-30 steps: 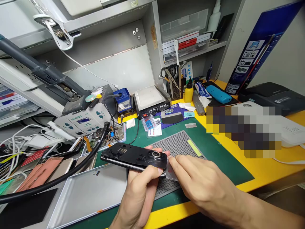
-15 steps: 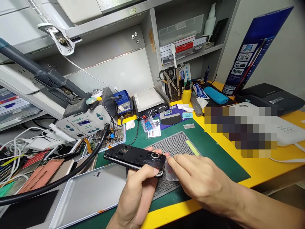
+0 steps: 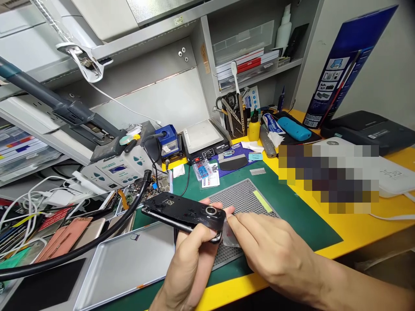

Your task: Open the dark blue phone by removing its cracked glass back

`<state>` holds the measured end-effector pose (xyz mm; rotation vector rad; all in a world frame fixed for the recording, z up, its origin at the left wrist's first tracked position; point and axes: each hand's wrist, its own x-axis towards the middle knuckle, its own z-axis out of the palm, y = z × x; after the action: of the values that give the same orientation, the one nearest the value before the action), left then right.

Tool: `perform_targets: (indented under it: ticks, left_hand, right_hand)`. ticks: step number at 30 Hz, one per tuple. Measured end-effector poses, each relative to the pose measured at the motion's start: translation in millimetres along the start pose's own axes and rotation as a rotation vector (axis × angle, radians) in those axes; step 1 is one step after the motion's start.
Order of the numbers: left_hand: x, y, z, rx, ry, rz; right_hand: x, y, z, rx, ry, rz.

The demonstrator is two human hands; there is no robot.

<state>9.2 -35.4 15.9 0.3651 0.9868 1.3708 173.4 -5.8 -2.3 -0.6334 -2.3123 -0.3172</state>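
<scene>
A black smartphone (image 3: 186, 211) lies tilted in my left hand (image 3: 191, 255), its camera end towards my right hand. The back is scuffed, and a gap shows along the near edge between back cover and frame. My left thumb presses near the camera corner, with the fingers behind the phone. My right hand (image 3: 274, 246) pinches a thin clear plastic piece (image 3: 231, 235) against the camera end of the phone. Whether its edge is inside the gap I cannot tell. Below both hands is a grey perforated mat (image 3: 240, 196) on a green mat (image 3: 304, 229).
A shallow light tray (image 3: 129, 263) stands at the left, crossed by a thick black hose (image 3: 106, 237). Behind are a soldering station (image 3: 119, 168), a heating plate (image 3: 204, 138), a tool holder (image 3: 235, 121) and a yellow bottle (image 3: 254, 127). A white device (image 3: 389, 168) lies right.
The view has shifted slightly. Both hands keep their hold on the phone and the plastic piece, with only a small shift at the camera end.
</scene>
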Motion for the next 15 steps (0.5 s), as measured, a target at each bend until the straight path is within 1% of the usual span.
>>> perform_targets:
  ticks: [3, 5, 8, 11, 15]
  left_hand:
    - [2, 3, -0.2, -0.064, 0.017, -0.044]
    - [4, 4, -0.1, -0.075, 0.032, -0.044]
    - [4, 2, 0.6, -0.058, 0.045, -0.031]
    - [2, -3, 2.1, -0.010, 0.040, 0.013]
    - [-3, -12, 2.9, 0.069, 0.043, 0.120]
  right_hand:
    - [-3, 5, 2, 0.004, 0.021, -0.017]
    - [-5, 9, 3, 0.002, 0.035, -0.038]
    - [-7, 11, 3, -0.023, 0.023, -0.066]
    - [-6, 6, 3, -0.087, -0.013, -0.023]
    - [-3, 2, 7, -0.177, -0.042, 0.052]
